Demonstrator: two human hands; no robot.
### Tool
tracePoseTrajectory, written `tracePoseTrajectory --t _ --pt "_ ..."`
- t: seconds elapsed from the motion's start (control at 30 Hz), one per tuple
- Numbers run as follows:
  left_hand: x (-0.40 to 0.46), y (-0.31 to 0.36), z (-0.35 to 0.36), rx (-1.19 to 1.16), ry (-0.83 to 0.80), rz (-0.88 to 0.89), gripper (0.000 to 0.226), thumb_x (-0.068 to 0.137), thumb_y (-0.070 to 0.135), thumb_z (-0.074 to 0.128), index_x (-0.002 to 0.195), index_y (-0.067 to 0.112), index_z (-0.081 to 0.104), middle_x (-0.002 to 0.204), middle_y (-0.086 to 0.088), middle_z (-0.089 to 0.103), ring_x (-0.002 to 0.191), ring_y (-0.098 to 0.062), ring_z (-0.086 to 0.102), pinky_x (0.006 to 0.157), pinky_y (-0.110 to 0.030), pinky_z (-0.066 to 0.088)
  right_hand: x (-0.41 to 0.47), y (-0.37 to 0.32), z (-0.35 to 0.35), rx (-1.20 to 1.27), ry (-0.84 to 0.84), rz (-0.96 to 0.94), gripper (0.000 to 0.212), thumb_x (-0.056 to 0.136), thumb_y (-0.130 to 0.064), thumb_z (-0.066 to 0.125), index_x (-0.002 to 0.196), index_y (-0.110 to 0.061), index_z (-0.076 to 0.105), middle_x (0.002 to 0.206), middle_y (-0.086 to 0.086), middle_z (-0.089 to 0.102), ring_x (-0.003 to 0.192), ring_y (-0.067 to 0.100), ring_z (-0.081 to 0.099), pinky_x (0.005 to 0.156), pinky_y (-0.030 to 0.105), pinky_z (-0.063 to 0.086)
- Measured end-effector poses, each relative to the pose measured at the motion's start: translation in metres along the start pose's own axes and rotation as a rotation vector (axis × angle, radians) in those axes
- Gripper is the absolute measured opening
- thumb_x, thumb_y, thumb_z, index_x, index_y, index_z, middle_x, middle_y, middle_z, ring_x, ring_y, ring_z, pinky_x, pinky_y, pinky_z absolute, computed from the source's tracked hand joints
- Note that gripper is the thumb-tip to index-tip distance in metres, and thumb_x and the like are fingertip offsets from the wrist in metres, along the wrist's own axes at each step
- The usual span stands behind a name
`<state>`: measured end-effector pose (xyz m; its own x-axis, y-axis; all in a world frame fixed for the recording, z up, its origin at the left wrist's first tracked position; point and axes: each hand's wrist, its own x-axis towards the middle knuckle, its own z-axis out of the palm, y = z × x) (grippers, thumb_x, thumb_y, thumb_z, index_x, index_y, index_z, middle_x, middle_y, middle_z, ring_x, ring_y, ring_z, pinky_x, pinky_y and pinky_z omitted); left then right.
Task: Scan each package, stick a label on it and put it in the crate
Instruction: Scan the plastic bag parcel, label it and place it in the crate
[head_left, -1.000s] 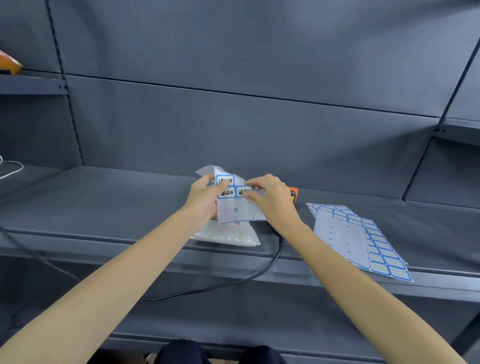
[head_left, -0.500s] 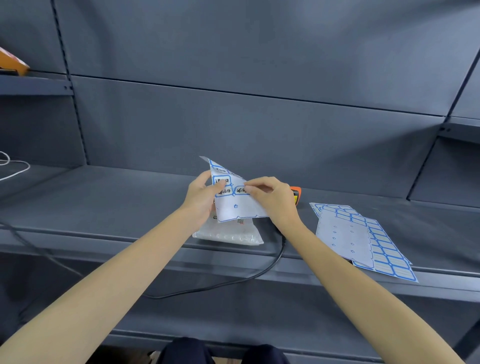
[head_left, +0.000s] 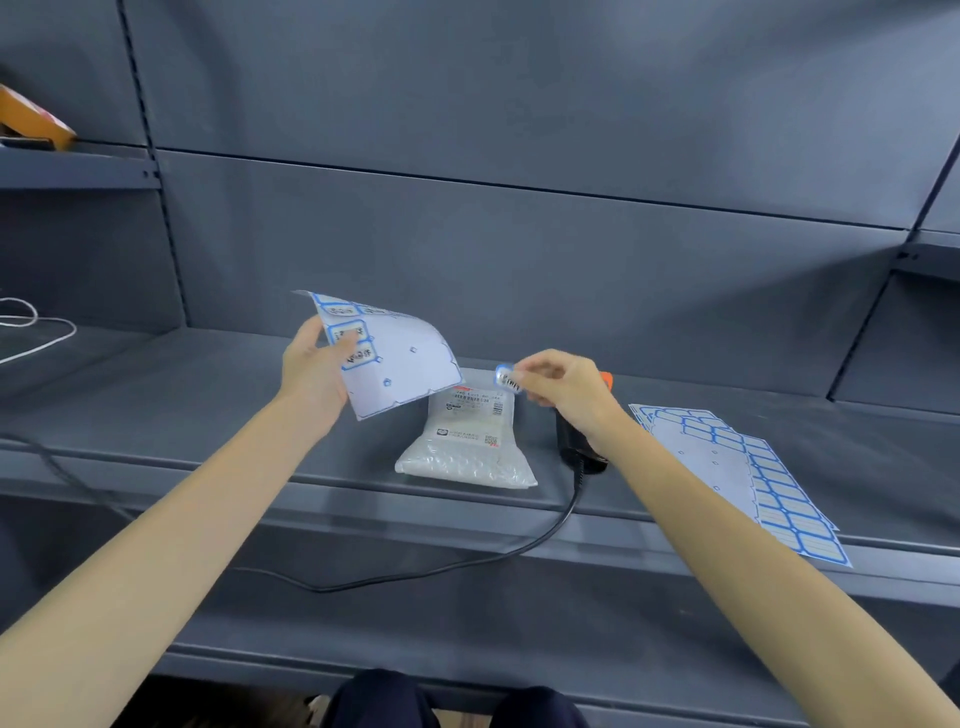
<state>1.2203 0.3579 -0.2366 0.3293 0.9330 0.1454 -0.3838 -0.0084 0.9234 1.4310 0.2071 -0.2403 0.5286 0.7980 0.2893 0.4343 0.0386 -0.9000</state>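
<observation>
A white bubble-wrap package with a printed shipping label on its upper half (head_left: 470, 439) lies flat near the front edge of the dark grey metal shelf (head_left: 208, 410), roughly in the middle of the view. Just above its far end, the person's right hand (head_left: 563, 387) has its fingers curled and pinches a small blue-bordered white sticker with dark handwriting (head_left: 506, 378) between thumb and fingertips; the sticker hangs in the air over the package's top edge and does not appear to touch it. To the left and a little higher, the left hand (head_left: 311, 364) grips a curling white backing sheet with a few blue-framed written labels left in its upper corner (head_left: 387, 353), the thumb lying over the labels and the fingers behind the sheet; the lower right corner of this sheet overlaps the package's far left corner in the view, held clear above it. Just right of the package, partly hidden behind the right wrist, a black handheld barcode scanner with an orange top (head_left: 579, 441) rests on the shelf, and its black cable (head_left: 467, 564) drops over the shelf's front lip and loops leftward below. Further right, well apart from the package, a fanned stack of white label sheets with blue-bordered blank stickers (head_left: 737, 467) lies flat on the shelf. At the far left a thin white cord (head_left: 36, 332) curls on the shelf surface, and an orange-brown box (head_left: 31, 119) sits on the upper left shelf. No crate shows in this view.
</observation>
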Motion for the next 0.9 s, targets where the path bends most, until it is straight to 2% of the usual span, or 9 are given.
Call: tracePoseTrajectory --t 0.07,0.2,0.37,0.47,0.57,0.7,0.77,0.83,0.9 --pt "0.002 0.004 -0.009 -0.020 0.028 0.014 0.030 0.096 -0.001 0.050 0.121 0.014 0.055 0.110 -0.008 0.064 0.084 -0.022 0.064 0.071 -0.033 0.055 0.003 0.005 0.005 -0.123 -0.112 0.011 0.006 0.084 -0.020 0.074 0.085 -0.015 0.071 0.079 0.003 0.069 0.073 0.015 0.057 0.076 0.028 0.049" --pt "0.004 0.004 -0.020 -0.032 0.057 0.009 0.036 0.096 -0.001 0.049 0.129 0.013 0.053 0.110 -0.007 0.063 0.083 -0.021 0.062 0.070 -0.032 0.052 0.012 0.012 0.016 -0.325 -0.174 -0.005 0.005 0.082 -0.023 0.075 0.083 -0.019 0.071 0.089 0.006 0.073 0.083 0.022 0.066 0.086 0.038 0.053" --pt "0.002 0.000 -0.023 -0.042 0.059 0.006 0.037 0.096 -0.002 0.048 0.130 0.011 0.053 0.111 -0.008 0.063 0.083 -0.022 0.063 0.070 -0.033 0.052 0.012 0.012 0.022 -0.442 -0.223 -0.004 0.008 0.083 -0.022 0.074 0.087 -0.019 0.068 0.081 -0.003 0.068 0.077 0.009 0.061 0.065 0.013 0.041" --pt "0.001 -0.001 -0.021 -0.049 0.051 -0.002 0.037 0.096 -0.002 0.048 0.130 0.014 0.053 0.111 -0.007 0.063 0.082 -0.020 0.063 0.067 -0.032 0.051 0.013 0.016 0.025 -0.506 -0.211 -0.020 0.009 0.084 -0.024 0.074 0.089 -0.021 0.068 0.086 -0.002 0.065 0.082 0.010 0.058 0.064 0.012 0.038" --pt "0.000 -0.001 -0.019 -0.053 0.037 0.003 0.037 0.096 -0.002 0.048 0.129 0.014 0.053 0.111 -0.007 0.064 0.083 -0.021 0.063 0.067 -0.032 0.052 0.010 0.017 0.025 -0.601 -0.208 -0.049 0.022 0.086 -0.026 0.071 0.106 -0.019 0.066 0.099 -0.001 0.065 0.090 0.013 0.055 0.071 0.017 0.039" --pt "0.001 -0.002 -0.018 -0.046 0.030 0.001 0.037 0.096 -0.001 0.049 0.129 0.015 0.053 0.112 -0.007 0.064 0.084 -0.021 0.063 0.066 -0.030 0.053 0.001 0.015 0.023 -0.825 -0.248 -0.321 0.023 0.094 -0.022 0.056 0.115 -0.025 0.065 0.120 -0.006 0.061 0.109 0.015 0.048 0.096 0.032 0.038" --pt "0.002 -0.003 -0.019 -0.047 0.034 0.000 0.037 0.097 -0.001 0.049 0.130 0.015 0.053 0.114 -0.007 0.064 0.085 -0.022 0.063 0.068 -0.031 0.052 -0.006 0.018 0.021 -0.875 -0.310 -0.423 0.024 0.099 -0.028 0.045 0.091 -0.028 0.068 0.097 -0.008 0.066 0.090 0.017 0.054 0.088 0.038 0.045" --pt "0.003 -0.004 -0.019 -0.048 0.040 0.000 0.037 0.097 0.000 0.048 0.130 0.015 0.053 0.114 -0.007 0.064 0.085 -0.021 0.063 0.068 -0.030 0.052 -0.013 0.021 0.020 -0.894 -0.391 -0.410 0.039 0.102 -0.041 0.034 0.072 -0.027 0.054 0.076 -0.007 0.059 0.074 0.017 0.049 0.080 0.040 0.047" --pt "0.004 -0.004 -0.020 -0.049 0.042 0.000 0.036 0.097 0.000 0.049 0.129 0.015 0.054 0.116 -0.008 0.064 0.086 -0.022 0.063 0.068 -0.030 0.052 -0.015 0.024 0.017 -0.940 -0.474 -0.340 0.047 0.100 -0.055 0.023 0.097 -0.029 0.063 0.103 -0.011 0.067 0.094 0.016 0.055 0.094 0.038 0.044"
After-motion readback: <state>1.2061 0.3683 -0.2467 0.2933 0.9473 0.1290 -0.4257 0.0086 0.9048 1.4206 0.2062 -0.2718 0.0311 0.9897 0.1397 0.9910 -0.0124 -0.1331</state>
